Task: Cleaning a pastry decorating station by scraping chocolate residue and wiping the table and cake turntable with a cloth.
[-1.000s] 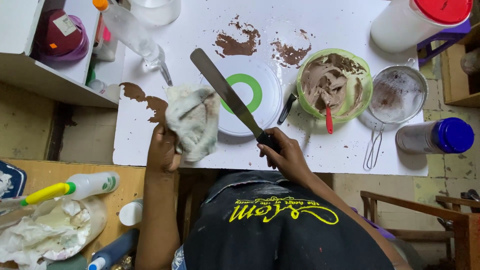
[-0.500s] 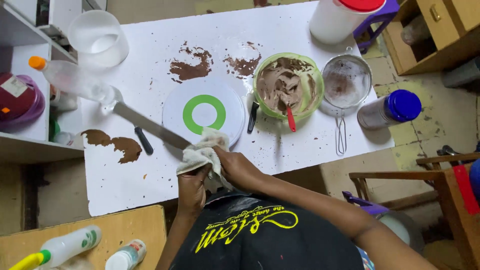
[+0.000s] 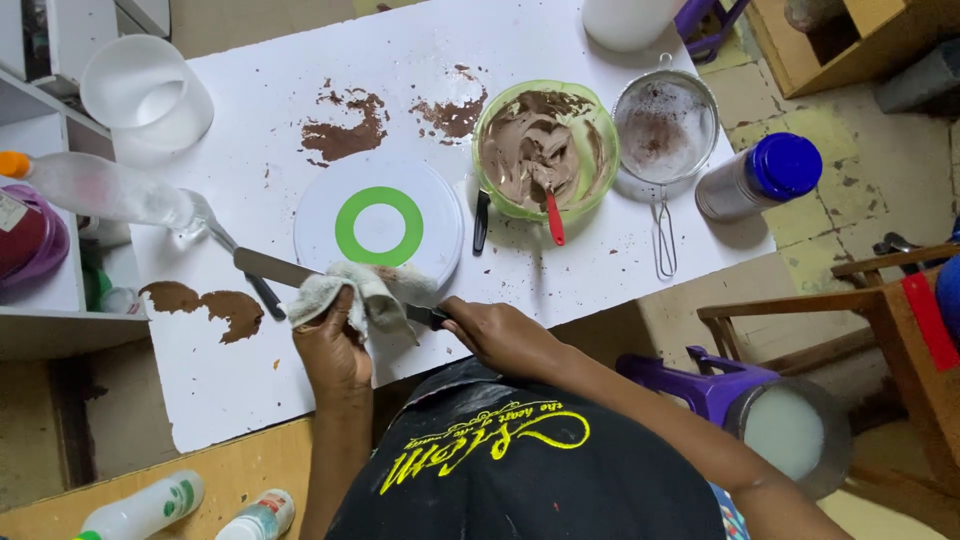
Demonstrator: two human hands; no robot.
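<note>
While the right hand (image 3: 490, 330) closes its grip on the dark handle of a long palette knife (image 3: 275, 268), the left hand (image 3: 330, 345) clamps a crumpled white cloth (image 3: 350, 290) around the blade's middle. Knife lies nearly flat, just above the near part of the white tabletop (image 3: 240, 400), blade tip pointing left. Just beyond the cloth: round white disc with green ring (image 3: 379, 226). Right of it: green bowl (image 3: 545, 150) of brown batter, red-handled spatula (image 3: 552, 215) standing in it. Further right: metal sieve (image 3: 665, 125), then a jar with a blue lid (image 3: 760, 175). Brown smears (image 3: 340, 135) lie on the tabletop behind the disc; another at the left edge, near the blade tip.
</note>
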